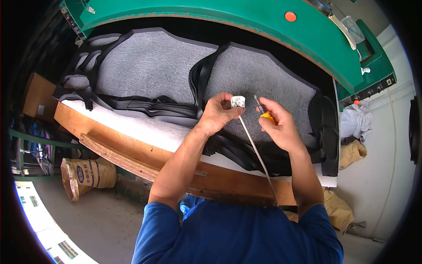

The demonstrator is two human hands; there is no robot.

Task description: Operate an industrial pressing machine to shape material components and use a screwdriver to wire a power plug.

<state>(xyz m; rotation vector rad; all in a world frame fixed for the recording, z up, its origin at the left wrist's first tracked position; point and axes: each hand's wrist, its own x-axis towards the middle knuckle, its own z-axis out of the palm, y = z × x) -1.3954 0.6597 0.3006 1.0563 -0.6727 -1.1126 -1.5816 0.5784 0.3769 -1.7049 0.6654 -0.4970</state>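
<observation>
My left hand pinches a small white electrical connector block with round metal contacts or screws on its face. From its lower side a pale cable runs down toward the front edge of the table. My right hand is closed around a screwdriver with a yellow handle. Its metal shaft points up and to the left, a short gap away from the block. Both hands are above a stack of grey fabric pieces with black edging and straps.
A green machine beam with an orange-red button spans the far side. The near side has a wooden board edge. A paper sack and a cardboard box stand left; more sacks lie right.
</observation>
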